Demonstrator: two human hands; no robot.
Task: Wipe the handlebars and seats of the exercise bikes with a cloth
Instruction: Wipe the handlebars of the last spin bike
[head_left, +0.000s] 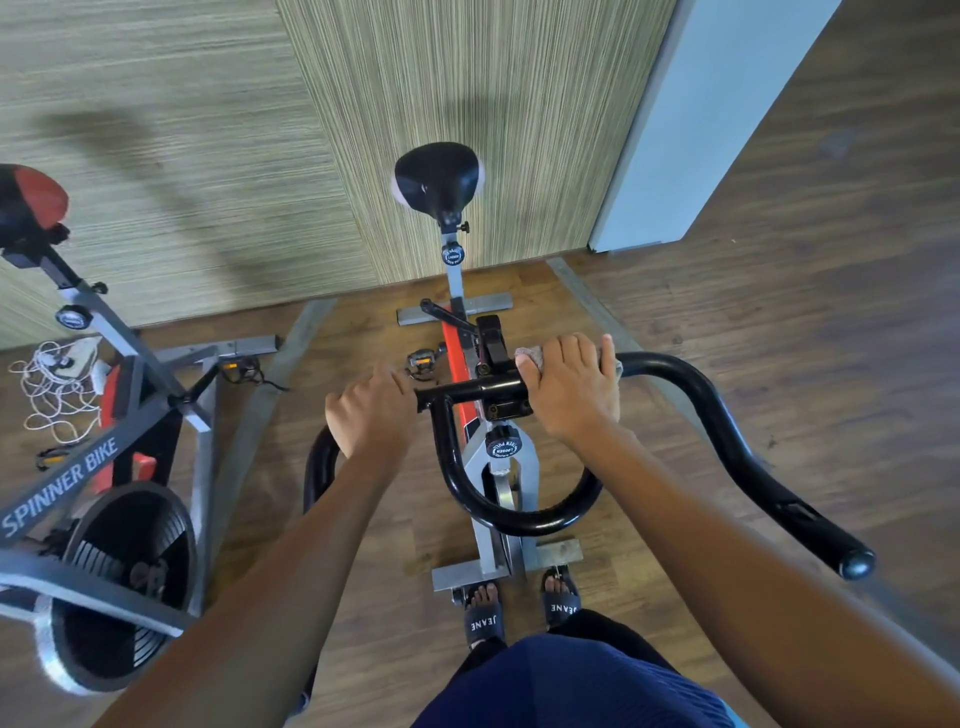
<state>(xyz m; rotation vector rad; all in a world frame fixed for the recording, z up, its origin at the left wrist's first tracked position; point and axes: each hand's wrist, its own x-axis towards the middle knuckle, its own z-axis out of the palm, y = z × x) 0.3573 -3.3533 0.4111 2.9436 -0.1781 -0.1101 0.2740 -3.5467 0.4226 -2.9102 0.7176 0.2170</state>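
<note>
Black tubular handlebar (701, 395) of the near exercise bike (457, 364) runs across the ctr of the view, w/ a U-shaped loop hanging toward the person and the right end curving out to a rounded tip at lower right. The left hand (371, 410) grips the crossbar left of ctr, fingers curled over the top of the tube. The right hand (571, 387) sits right of ctr, fingers wrapped fwd over a pinkish-grey cloth (530, 357), holding it against the bar; cloth edges stick out past the thumb side and the little-finger side. Just below, btwn the arms, a black knob (503, 441) w/ white lettering sits on the grey stem. The bike's black seat (439, 174) is at the far end on a grey post, close to the striped green wall (182, 156), well apart from both hands. A pedal (423, 359) shows just beyond the left hand. At left stands a second bike (104, 447) marked SPINNER BIKE, w/ a red-and-black seat (31, 200) and a dark flywheel (122, 582); a tangle of white cable (52, 389) lies on the wood floor (779, 312) beside it. The person's feet in black sandals (483, 621) are by the bike's front base bar.
</note>
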